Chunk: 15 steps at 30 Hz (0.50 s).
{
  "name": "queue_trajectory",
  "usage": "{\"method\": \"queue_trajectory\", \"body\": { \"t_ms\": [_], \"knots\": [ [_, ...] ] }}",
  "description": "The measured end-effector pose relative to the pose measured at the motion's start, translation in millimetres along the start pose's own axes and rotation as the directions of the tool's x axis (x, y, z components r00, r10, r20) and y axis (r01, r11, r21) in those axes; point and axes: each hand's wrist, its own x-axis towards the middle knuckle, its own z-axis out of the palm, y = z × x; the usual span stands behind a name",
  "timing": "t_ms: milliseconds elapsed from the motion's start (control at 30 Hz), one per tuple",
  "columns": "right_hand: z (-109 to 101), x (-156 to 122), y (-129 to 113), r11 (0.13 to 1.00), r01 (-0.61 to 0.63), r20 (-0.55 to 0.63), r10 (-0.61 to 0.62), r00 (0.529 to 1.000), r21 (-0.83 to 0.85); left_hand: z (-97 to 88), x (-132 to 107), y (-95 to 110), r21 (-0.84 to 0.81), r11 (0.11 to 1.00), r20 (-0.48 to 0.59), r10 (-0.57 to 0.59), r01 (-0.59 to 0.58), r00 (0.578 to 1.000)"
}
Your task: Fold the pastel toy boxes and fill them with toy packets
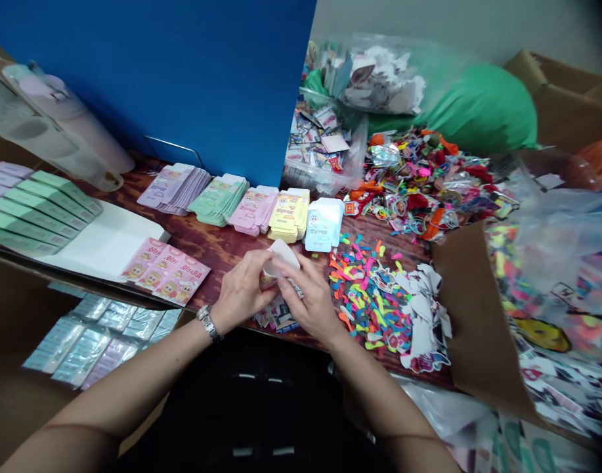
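Note:
My left hand (242, 292) and my right hand (308, 303) meet above the wooden table, both gripping a small folded paper box (282, 258) with a white flap and a pink printed side. A metal wristwatch (209, 323) sits on my left wrist. Just below my hands lies a small heap of printed packets (276, 316), partly hidden by my fingers. Nearest my right hand is a pile of bright rubbery pieces (364, 295), mixed at its right with white die-cut cards (423, 315). Pink printed sheets (165, 270) lie left of my left hand.
Stacks of flat pastel boxes (251, 210) line the table's back edge against a blue partition (157, 79). Green cards (35, 213) lie far left, and foil packets (101, 335) lie lower left. A cardboard flap (478, 315), plastic bags and a colourful heap (419, 184) fill the right.

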Motion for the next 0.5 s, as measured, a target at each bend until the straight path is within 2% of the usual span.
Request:
{"method": "queue_trajectory", "body": {
  "t_ms": [67,133,267,300,367,433,500],
  "knots": [
    [0.5,0.9,-1.0,0.969,-0.165,-0.053,0.178,0.983,0.184,-0.7,-0.3,1.4,0.037,0.998,0.024,0.049,-0.050,0.998],
    [2.4,3.3,0.9,0.902,-0.278,-0.060,0.314,0.948,0.331,-1.3,-0.8,2.6,0.069,0.995,0.050,0.072,-0.076,0.996],
    [4.8,9.2,5.2,0.791,-0.377,0.061,0.399,0.915,0.482,0.1,-2.2,3.8,0.094,0.992,0.053,0.077,-0.081,0.996],
    [4.0,10.4,4.5,0.790,-0.391,0.068,0.410,0.910,0.471,0.9,-2.5,4.1,0.100,0.992,0.048,0.071,-0.075,0.996],
    [1.1,12.2,0.7,0.853,-0.377,0.032,0.392,0.919,0.362,2.5,-2.9,5.0,0.122,0.991,0.058,0.054,-0.060,0.997],
    [-1.8,12.5,-5.0,0.945,-0.276,-0.024,0.285,0.958,0.177,3.3,-2.7,6.2,0.159,0.986,0.085,0.041,-0.054,0.996],
    [-1.8,10.4,-10.2,0.991,-0.131,-0.039,0.131,0.991,0.012,3.0,-1.7,7.5,0.212,0.976,0.103,0.025,-0.046,0.994]
  ]
}}
